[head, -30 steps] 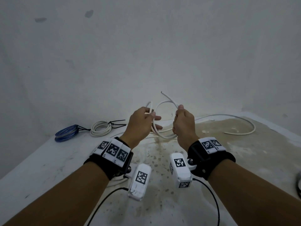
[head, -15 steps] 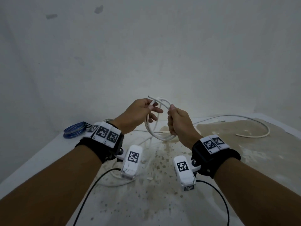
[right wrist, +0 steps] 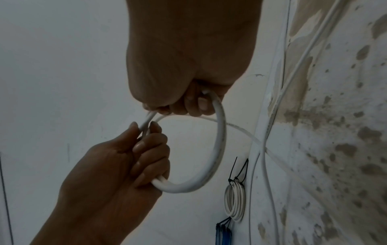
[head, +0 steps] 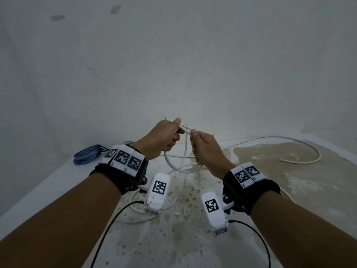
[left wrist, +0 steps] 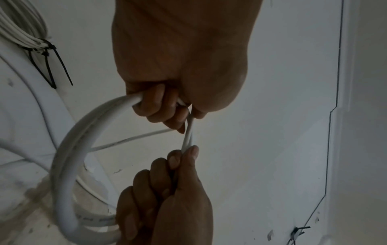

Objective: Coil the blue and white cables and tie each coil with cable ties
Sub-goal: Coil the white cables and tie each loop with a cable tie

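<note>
A loose white cable [head: 181,169] is bent into a small double loop held in the air between both hands. My left hand [head: 172,133] grips the loop's top, and the cable's free end pokes out past its thumb. My right hand [head: 195,141] pinches the same strands a finger's width away and curls round the loop's right side. The left wrist view shows the loop [left wrist: 69,157] running from the left fingers [left wrist: 159,102] down into the right fist [left wrist: 165,199]. A tied blue coil [head: 86,157] lies at the back left. A tied white coil [right wrist: 234,202] lies beside it.
The cable's long tail [head: 307,149] curves across the stained tabletop [head: 270,171] to the right, and more slack lies under my left wrist. Black tie tails [right wrist: 238,170] stick out of the white coil. The wall stands close behind. Spare black ties [left wrist: 297,232] lie further off.
The cable's free end, which stuck up between the hands, has come over into my left hand. The hands have closed together and the loop has tightened.
</note>
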`<action>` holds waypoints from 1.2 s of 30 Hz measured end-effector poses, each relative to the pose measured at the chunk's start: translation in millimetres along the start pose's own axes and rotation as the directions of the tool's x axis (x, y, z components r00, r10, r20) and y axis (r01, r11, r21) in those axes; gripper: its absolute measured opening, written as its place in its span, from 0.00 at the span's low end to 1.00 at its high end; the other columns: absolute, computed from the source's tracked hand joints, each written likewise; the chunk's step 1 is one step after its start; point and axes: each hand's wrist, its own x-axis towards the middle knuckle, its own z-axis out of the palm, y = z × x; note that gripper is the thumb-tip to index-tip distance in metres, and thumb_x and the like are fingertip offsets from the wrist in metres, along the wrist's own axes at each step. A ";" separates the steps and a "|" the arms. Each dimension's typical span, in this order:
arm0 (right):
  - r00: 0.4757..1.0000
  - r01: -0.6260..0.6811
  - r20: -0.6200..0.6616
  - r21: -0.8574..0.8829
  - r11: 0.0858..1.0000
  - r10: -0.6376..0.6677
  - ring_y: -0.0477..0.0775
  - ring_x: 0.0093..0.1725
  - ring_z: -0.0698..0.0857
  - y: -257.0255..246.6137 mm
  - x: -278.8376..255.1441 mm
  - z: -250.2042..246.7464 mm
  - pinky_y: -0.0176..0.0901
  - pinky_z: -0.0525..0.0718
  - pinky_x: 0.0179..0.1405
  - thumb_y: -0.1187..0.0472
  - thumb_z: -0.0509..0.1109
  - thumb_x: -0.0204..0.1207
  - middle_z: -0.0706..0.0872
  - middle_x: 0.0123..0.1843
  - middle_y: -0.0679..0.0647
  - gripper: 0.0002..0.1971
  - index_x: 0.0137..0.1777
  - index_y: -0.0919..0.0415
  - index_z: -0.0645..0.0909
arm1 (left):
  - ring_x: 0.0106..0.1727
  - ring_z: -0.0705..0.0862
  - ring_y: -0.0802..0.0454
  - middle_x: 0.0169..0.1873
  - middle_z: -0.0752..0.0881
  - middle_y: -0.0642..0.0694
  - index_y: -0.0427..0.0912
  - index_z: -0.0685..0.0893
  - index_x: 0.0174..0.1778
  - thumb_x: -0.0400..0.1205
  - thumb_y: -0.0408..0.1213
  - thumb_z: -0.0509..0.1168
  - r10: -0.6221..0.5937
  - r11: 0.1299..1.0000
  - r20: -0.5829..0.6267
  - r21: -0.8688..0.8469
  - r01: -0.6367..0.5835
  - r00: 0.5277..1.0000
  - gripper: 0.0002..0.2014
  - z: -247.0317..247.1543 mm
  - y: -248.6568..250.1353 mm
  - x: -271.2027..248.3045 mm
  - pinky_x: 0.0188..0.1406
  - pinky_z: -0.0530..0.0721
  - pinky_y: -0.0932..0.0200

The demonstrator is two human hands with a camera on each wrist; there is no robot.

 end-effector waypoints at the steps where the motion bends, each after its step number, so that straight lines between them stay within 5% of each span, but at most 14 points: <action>1: 1.000 -0.026 0.006 0.016 1.000 0.026 0.48 0.22 0.66 -0.7 -1.1 0.7 0.42 0.67 0.22 0.49 0.55 0.89 0.69 0.24 0.51 0.22 0.35 0.59 0.71 | 0.21 0.59 0.57 0.24 0.67 0.51 0.40 0.77 0.42 0.90 0.49 0.50 -0.001 1.000 0.012 0.005 0.001 1.000 0.19 -0.1 0.5 -0.8 0.18 0.56 0.64; 4: 0.993 -0.047 -0.105 0.009 0.999 0.048 0.51 0.30 0.76 -1.5 4.2 -0.7 0.45 0.78 0.28 0.48 0.53 0.89 0.77 0.34 0.55 0.20 0.45 0.62 0.76 | 0.21 0.58 0.58 0.23 0.66 0.52 0.43 0.73 0.40 0.91 0.48 0.50 0.042 0.997 0.051 0.066 -0.045 0.998 0.18 -1.2 1.2 -2.1 0.19 0.55 0.63; 6: 0.972 0.036 -0.221 -0.171 0.985 -0.074 0.51 0.51 0.79 0.8 14.8 -6.4 0.47 0.80 0.53 0.53 0.53 0.89 0.78 0.53 0.54 0.14 0.59 0.60 0.78 | 0.20 0.59 0.58 0.21 0.66 0.52 0.43 0.73 0.37 0.91 0.48 0.51 0.073 0.991 0.092 0.109 -0.083 0.993 0.19 -2.8 1.0 -2.1 0.17 0.56 0.64; 8: 0.980 0.134 -0.098 -0.310 0.941 -0.172 0.48 0.66 0.73 -3.3 25.3 -12.7 0.42 0.70 0.68 0.59 0.54 0.89 0.74 0.63 0.49 0.15 0.69 0.59 0.77 | 0.20 0.59 0.58 0.21 0.66 0.52 0.42 0.74 0.37 0.90 0.48 0.51 0.102 0.983 0.122 0.141 -0.119 0.987 0.19 -4.7 1.6 -1.9 0.17 0.57 0.64; 11: 0.991 0.130 0.020 -0.433 0.892 -0.134 0.51 0.54 0.81 -13.5 37.9 -20.0 0.47 0.77 0.58 0.57 0.59 0.87 0.84 0.53 0.49 0.09 0.58 0.57 0.80 | 0.20 0.63 0.57 0.22 0.69 0.51 0.42 0.76 0.35 0.91 0.48 0.51 0.172 0.952 0.085 0.242 -0.188 0.981 0.21 -7.8 3.4 -1.0 0.20 0.61 0.62; 15: 0.986 0.157 0.017 -0.452 0.878 -0.167 0.47 0.35 0.76 -25.4 49.0 -25.5 0.42 0.76 0.40 0.54 0.64 0.85 0.81 0.36 0.47 0.09 0.46 0.57 0.77 | 0.24 0.71 0.56 0.24 0.75 0.50 0.47 0.76 0.32 0.90 0.49 0.50 0.330 0.835 -0.031 0.475 -0.276 0.944 0.22 -13.4 3.2 4.4 0.31 0.70 0.58; 20: 0.998 0.013 -0.066 0.101 0.995 -0.006 0.45 0.29 0.75 -34.0 48.0 -19.1 0.41 0.83 0.32 0.57 0.65 0.86 0.76 0.31 0.51 0.15 0.37 0.59 0.78 | 0.29 0.76 0.51 0.25 0.77 0.50 0.40 0.81 0.40 0.90 0.49 0.49 0.442 0.775 -0.144 0.557 -0.297 0.885 0.22 -13.3 1.5 13.3 0.41 0.78 0.50; 25: 0.995 -0.100 -0.003 0.216 0.971 0.103 0.48 0.41 0.83 -27.9 46.2 -15.8 0.47 0.83 0.50 0.54 0.69 0.83 0.85 0.37 0.47 0.09 0.44 0.57 0.84 | 0.26 0.72 0.57 0.25 0.74 0.52 0.45 0.78 0.35 0.91 0.49 0.48 0.459 0.810 -0.162 0.480 -0.337 0.874 0.22 -16.2 -3.0 17.4 0.32 0.68 0.57; 29: 0.963 -0.259 0.155 0.292 0.920 0.222 0.56 0.52 0.86 -25.5 42.5 -11.8 0.53 0.82 0.56 0.54 0.57 0.88 0.90 0.54 0.54 0.19 0.54 0.60 0.89 | 0.24 0.71 0.59 0.24 0.74 0.52 0.44 0.77 0.35 0.91 0.48 0.47 0.484 0.795 -0.151 0.489 -0.360 0.862 0.23 -12.7 -4.6 17.5 0.29 0.68 0.61; 31: 0.937 -0.317 0.259 0.362 0.876 0.233 0.62 0.49 0.88 -27.8 40.2 -12.7 0.58 0.84 0.56 0.56 0.52 0.89 0.91 0.52 0.62 0.23 0.57 0.69 0.87 | 0.25 0.73 0.57 0.24 0.75 0.52 0.39 0.78 0.37 0.91 0.48 0.48 0.519 0.753 -0.159 0.550 -0.361 0.840 0.23 -11.5 -6.9 19.4 0.32 0.71 0.58; 33: 0.918 -0.361 0.307 0.385 0.850 0.251 0.61 0.34 0.84 -30.8 40.0 -12.4 0.56 0.86 0.44 0.56 0.51 0.88 0.87 0.39 0.64 0.24 0.52 0.71 0.85 | 0.27 0.76 0.54 0.24 0.77 0.51 0.39 0.79 0.38 0.91 0.48 0.49 0.549 0.713 -0.168 0.606 -0.354 0.819 0.23 -11.6 -10.1 22.7 0.35 0.73 0.54; 36: 0.904 -0.394 0.320 0.370 0.841 0.282 0.50 0.22 0.66 -32.6 42.9 -7.5 0.41 0.68 0.23 0.51 0.49 0.88 0.70 0.25 0.54 0.26 0.43 0.67 0.84 | 0.30 0.79 0.50 0.25 0.78 0.49 0.39 0.79 0.39 0.91 0.48 0.48 0.569 0.697 -0.199 0.631 -0.340 0.798 0.23 -9.2 -13.7 26.3 0.36 0.73 0.53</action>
